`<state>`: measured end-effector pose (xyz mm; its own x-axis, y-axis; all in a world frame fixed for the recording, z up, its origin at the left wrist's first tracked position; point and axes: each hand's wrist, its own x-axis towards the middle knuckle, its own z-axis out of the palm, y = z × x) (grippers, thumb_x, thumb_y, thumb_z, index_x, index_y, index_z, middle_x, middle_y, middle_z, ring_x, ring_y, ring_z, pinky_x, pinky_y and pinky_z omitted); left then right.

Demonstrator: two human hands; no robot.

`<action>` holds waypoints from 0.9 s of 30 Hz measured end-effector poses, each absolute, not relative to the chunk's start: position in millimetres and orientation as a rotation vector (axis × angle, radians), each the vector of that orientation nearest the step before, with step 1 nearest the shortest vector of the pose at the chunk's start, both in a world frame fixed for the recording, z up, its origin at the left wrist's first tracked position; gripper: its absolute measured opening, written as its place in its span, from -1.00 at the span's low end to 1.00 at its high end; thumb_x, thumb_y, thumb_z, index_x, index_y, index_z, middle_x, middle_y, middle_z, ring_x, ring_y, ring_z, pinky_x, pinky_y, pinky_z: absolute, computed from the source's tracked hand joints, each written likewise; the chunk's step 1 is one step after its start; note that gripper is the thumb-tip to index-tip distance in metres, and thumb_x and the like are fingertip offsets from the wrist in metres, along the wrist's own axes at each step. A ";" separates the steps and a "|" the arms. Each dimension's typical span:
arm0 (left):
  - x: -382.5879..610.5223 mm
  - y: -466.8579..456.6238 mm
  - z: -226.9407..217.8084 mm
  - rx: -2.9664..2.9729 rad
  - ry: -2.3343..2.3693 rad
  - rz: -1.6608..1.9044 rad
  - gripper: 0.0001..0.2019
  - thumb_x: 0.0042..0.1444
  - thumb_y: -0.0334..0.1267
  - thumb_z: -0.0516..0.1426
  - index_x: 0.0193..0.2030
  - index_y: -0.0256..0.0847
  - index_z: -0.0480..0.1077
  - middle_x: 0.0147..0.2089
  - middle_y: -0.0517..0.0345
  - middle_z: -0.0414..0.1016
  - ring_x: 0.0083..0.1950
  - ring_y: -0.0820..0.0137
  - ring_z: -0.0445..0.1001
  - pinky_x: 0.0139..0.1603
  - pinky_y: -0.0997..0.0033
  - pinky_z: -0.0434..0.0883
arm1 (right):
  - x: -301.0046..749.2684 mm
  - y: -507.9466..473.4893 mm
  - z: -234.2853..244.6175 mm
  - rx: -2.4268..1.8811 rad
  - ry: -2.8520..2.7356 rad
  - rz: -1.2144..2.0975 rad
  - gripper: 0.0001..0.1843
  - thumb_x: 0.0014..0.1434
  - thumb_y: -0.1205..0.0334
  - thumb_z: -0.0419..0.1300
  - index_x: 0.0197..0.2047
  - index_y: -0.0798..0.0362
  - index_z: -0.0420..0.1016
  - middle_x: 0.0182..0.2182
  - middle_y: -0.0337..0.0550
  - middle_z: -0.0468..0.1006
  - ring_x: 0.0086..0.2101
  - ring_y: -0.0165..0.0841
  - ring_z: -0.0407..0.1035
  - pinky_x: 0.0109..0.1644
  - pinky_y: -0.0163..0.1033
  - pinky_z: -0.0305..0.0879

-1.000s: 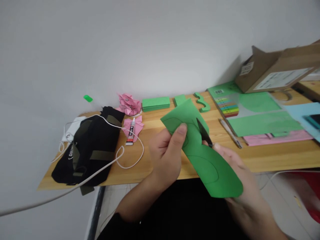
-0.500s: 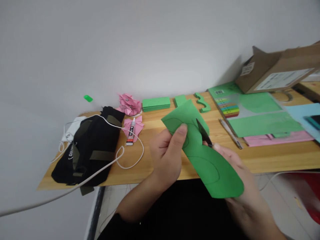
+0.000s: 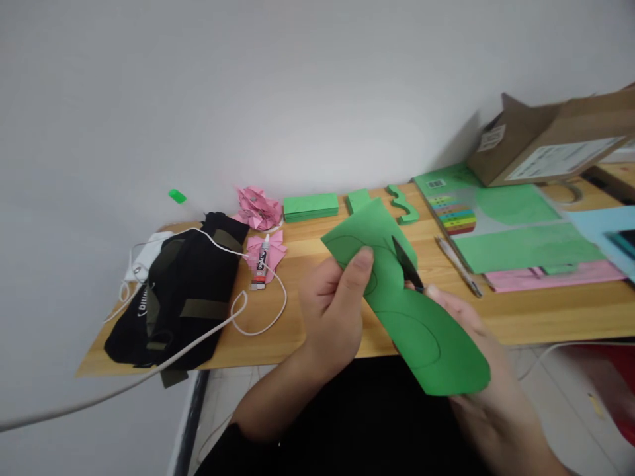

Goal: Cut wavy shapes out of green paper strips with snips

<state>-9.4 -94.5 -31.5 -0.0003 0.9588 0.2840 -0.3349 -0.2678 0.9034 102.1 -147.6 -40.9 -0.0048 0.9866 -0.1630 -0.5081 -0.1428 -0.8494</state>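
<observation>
My left hand [image 3: 332, 311] pinches a sheet of green paper [image 3: 421, 337] with curved pencil lines on it, thumb on top near its upper part. The sheet hangs over the front edge of the wooden table [image 3: 297, 317]. My right hand [image 3: 476, 357] is mostly hidden behind the sheet and grips black scissors [image 3: 407, 264]. The dark blades poke up through a cut in the right side of the sheet.
A black strap bundle [image 3: 183, 297] with a white cable [image 3: 248, 311] lies at the left. Pink paper scraps [image 3: 258, 208], a glue tube [image 3: 258, 264], green strips [image 3: 310, 205], a pen [image 3: 456, 264], coloured paper sheets [image 3: 526, 244] and a cardboard box [image 3: 550, 139] sit further back and right.
Both hands and the green sheet have shifted very slightly to the right and down. The scissors stay in the cut.
</observation>
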 end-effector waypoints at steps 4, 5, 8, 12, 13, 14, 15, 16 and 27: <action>-9.0 -95.0 -31.5 1.144 0.756 1.476 -0.65 0.25 -0.10 0.21 -0.53 -0.20 0.44 -0.58 0.26 0.40 -0.55 0.54 0.32 -0.54 0.51 0.30 | 102.7 -146.4 -38.2 -0.935 -0.704 1.503 -0.56 -0.03 -0.27 0.38 -0.61 -0.11 0.50 -0.64 -0.32 0.14 -0.60 -0.39 -0.12 -0.55 -0.26 -0.17; -9.0 -95.1 -31.8 1.139 0.762 1.474 -0.64 0.24 -0.09 0.21 -0.54 -0.20 0.44 -0.59 0.26 0.37 -0.56 0.54 0.31 -0.55 0.50 0.29 | 102.9 -146.0 -38.1 -0.934 -0.707 1.501 -0.58 -0.03 -0.26 0.39 -0.60 -0.12 0.52 -0.64 -0.32 0.16 -0.61 -0.39 -0.11 -0.55 -0.26 -0.16; -8.9 -95.5 -32.8 1.143 0.773 1.464 -0.62 0.23 -0.05 0.21 -0.56 -0.19 0.42 -0.62 0.27 0.31 -0.57 0.53 0.28 -0.57 0.50 0.25 | 102.7 -145.1 -37.9 -0.926 -0.706 1.488 -0.62 -0.01 -0.24 0.38 -0.57 -0.14 0.58 -0.63 -0.31 0.19 -0.61 -0.40 -0.08 -0.55 -0.26 -0.15; -8.7 -95.4 -33.6 1.141 0.759 1.461 -0.62 0.25 -0.06 0.20 -0.56 -0.19 0.42 -0.63 0.27 0.31 -0.56 0.53 0.30 -0.57 0.49 0.25 | 102.3 -145.0 -37.0 -0.913 -0.695 1.493 -0.63 -0.03 -0.21 0.41 -0.60 -0.14 0.56 -0.63 -0.31 0.19 -0.62 -0.41 -0.08 -0.56 -0.27 -0.15; -8.6 -95.3 -33.6 1.139 0.759 1.466 -0.62 0.25 -0.07 0.20 -0.56 -0.19 0.43 -0.63 0.27 0.31 -0.56 0.53 0.30 -0.56 0.49 0.25 | 102.4 -145.1 -36.8 -0.915 -0.689 1.494 -0.63 -0.04 -0.21 0.42 -0.60 -0.14 0.56 -0.64 -0.31 0.19 -0.62 -0.41 -0.08 -0.56 -0.27 -0.15; -8.5 -95.2 -33.6 1.138 0.758 1.471 -0.62 0.24 -0.07 0.21 -0.56 -0.19 0.43 -0.63 0.28 0.31 -0.56 0.53 0.30 -0.56 0.49 0.25 | 102.4 -145.2 -36.7 -0.921 -0.683 1.495 -0.63 -0.06 -0.22 0.43 -0.59 -0.14 0.57 -0.64 -0.31 0.19 -0.63 -0.42 -0.09 -0.57 -0.27 -0.16; -8.5 -95.1 -33.5 1.138 0.757 1.474 -0.62 0.24 -0.07 0.21 -0.56 -0.20 0.43 -0.63 0.28 0.31 -0.56 0.54 0.29 -0.56 0.49 0.25 | 102.5 -145.2 -36.7 -0.925 -0.679 1.499 -0.63 -0.07 -0.22 0.43 -0.59 -0.14 0.58 -0.64 -0.31 0.18 -0.63 -0.42 -0.10 -0.57 -0.27 -0.16; -8.4 -95.1 -33.3 1.137 0.754 1.473 -0.62 0.24 -0.07 0.21 -0.56 -0.20 0.43 -0.63 0.28 0.30 -0.57 0.54 0.28 -0.56 0.50 0.24 | 102.4 -145.1 -36.7 -0.930 -0.673 1.502 -0.63 -0.09 -0.23 0.44 -0.59 -0.14 0.58 -0.65 -0.32 0.17 -0.63 -0.42 -0.11 -0.58 -0.27 -0.17; -10.0 -95.3 -29.7 1.118 0.748 1.457 -0.65 0.22 -0.09 0.23 -0.54 -0.22 0.47 -0.59 0.25 0.39 -0.55 0.55 0.33 -0.51 0.51 0.31 | 106.9 -146.2 -39.4 -0.934 -0.740 1.509 -0.47 0.03 -0.25 0.36 -0.65 -0.05 0.33 -0.62 -0.31 0.08 -0.58 -0.39 -0.14 -0.55 -0.28 -0.19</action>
<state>-10.0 -95.3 -29.7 0.0447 0.9710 0.2349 -0.3753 -0.2016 0.9047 106.9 -146.2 -39.4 -0.0277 0.9880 -0.1517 -0.4850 -0.1459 -0.8623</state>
